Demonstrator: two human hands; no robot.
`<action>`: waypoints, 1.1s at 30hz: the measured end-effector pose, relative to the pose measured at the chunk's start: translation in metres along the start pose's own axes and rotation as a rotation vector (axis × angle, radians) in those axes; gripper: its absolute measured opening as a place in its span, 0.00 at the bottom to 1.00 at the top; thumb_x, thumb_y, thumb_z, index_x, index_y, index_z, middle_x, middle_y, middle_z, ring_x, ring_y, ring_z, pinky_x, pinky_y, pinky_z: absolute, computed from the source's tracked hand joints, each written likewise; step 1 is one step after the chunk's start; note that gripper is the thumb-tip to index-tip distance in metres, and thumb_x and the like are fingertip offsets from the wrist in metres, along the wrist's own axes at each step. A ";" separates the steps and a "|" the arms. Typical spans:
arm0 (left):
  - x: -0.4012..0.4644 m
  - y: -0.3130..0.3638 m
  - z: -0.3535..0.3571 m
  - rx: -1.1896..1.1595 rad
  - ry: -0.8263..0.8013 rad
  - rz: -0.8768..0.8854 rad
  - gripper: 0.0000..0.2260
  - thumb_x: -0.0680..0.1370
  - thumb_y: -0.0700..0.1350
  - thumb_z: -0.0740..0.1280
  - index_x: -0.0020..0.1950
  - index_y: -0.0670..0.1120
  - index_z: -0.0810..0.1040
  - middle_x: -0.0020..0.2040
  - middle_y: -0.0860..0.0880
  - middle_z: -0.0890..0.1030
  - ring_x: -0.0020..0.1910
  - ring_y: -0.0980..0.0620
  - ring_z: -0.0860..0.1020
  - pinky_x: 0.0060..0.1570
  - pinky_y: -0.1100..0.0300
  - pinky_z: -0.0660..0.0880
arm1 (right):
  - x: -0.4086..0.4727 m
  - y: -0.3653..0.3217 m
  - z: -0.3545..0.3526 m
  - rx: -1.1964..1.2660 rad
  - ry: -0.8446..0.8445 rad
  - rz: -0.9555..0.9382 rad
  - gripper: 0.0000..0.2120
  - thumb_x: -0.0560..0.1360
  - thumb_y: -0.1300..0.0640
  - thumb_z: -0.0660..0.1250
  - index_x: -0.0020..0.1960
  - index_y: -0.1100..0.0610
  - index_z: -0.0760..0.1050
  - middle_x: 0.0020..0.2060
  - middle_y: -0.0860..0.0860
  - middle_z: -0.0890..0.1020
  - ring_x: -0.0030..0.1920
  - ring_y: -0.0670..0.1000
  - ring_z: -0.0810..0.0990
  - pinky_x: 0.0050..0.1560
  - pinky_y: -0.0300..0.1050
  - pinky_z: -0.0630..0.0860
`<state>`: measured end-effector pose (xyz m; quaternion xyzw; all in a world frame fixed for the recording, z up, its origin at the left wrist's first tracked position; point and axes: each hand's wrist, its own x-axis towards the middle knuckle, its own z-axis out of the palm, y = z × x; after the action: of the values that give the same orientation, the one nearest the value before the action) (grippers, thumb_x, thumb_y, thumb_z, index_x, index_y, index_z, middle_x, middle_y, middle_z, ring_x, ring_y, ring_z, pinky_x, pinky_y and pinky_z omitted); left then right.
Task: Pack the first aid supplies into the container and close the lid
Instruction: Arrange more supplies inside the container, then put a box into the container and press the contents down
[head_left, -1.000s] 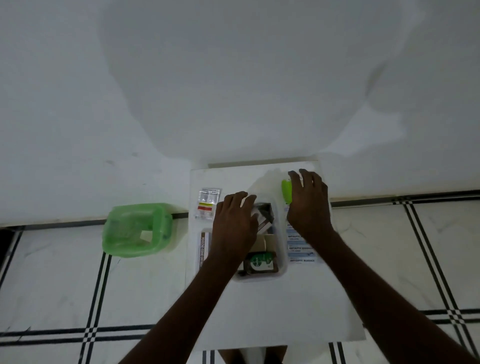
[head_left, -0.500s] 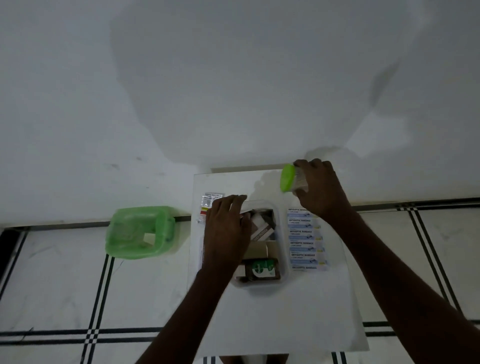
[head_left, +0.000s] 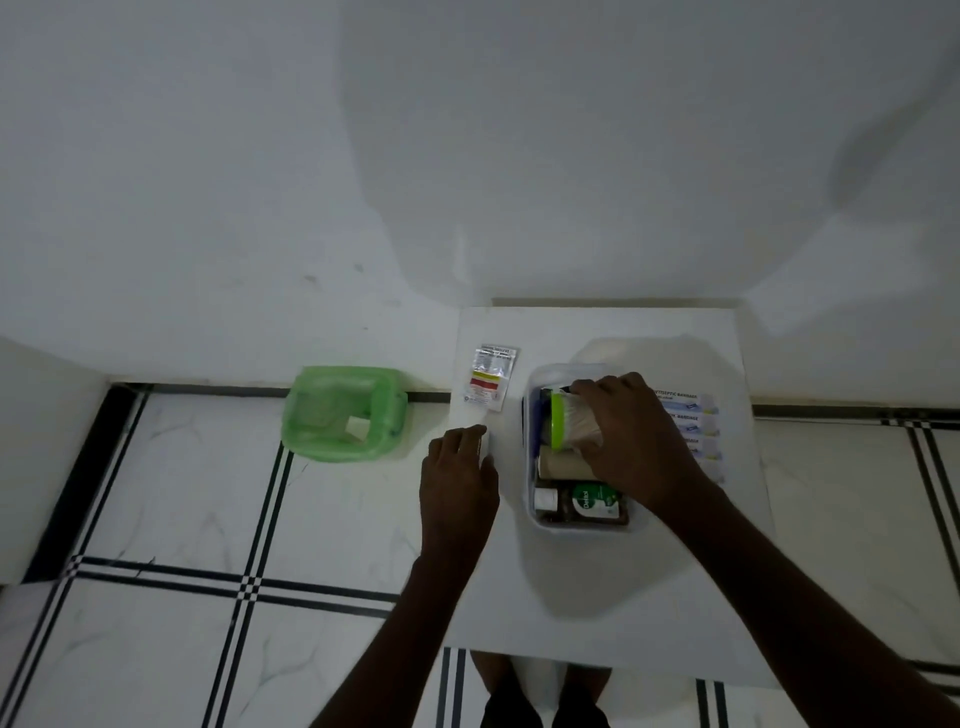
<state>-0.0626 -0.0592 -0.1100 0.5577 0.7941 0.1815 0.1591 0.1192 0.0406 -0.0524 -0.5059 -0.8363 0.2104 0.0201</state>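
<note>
Right hand (head_left: 631, 441) over white board (head_left: 597, 597) (tiled floor (head_left: 182, 519))

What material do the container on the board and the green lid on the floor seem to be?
Container: apparently clear plastic, glossy; the packed supplies show through its wall. Green lid: likely translucent plastic, smooth; pale floor tiles show faintly through it.

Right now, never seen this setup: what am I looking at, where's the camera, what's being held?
No machine here: one person's bare hands, filmed by a camera worn on the head, looking down. On the white board sits a clear container already holding a Dettol bottle. The right hand lowers a green-capped jar into it. The left hand rests empty on the board's edge. Still outside: a sachet and bandage strips. The green lid lies on the floor, left.
</note>
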 end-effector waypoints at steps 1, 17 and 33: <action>-0.001 -0.001 0.003 0.013 -0.024 -0.006 0.17 0.74 0.40 0.68 0.63 0.42 0.77 0.57 0.43 0.81 0.54 0.40 0.77 0.52 0.47 0.76 | 0.002 0.000 0.002 0.000 -0.003 0.005 0.30 0.69 0.52 0.73 0.69 0.56 0.69 0.61 0.55 0.78 0.62 0.57 0.70 0.61 0.52 0.71; 0.008 0.016 -0.014 -0.272 0.120 -0.145 0.20 0.72 0.40 0.72 0.62 0.48 0.73 0.57 0.48 0.76 0.49 0.46 0.79 0.44 0.55 0.78 | -0.002 0.000 0.002 0.188 0.096 0.030 0.26 0.73 0.56 0.71 0.70 0.57 0.71 0.65 0.56 0.77 0.66 0.57 0.73 0.68 0.53 0.67; 0.010 0.096 -0.023 -0.282 -0.100 0.295 0.20 0.78 0.47 0.59 0.67 0.44 0.76 0.61 0.44 0.82 0.61 0.47 0.79 0.63 0.50 0.77 | -0.027 0.026 -0.024 0.404 0.427 0.265 0.11 0.77 0.53 0.66 0.51 0.60 0.79 0.42 0.56 0.87 0.39 0.54 0.86 0.35 0.43 0.80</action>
<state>0.0034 -0.0226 -0.0457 0.6486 0.6615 0.2845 0.2464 0.1599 0.0357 -0.0358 -0.6288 -0.6813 0.2621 0.2678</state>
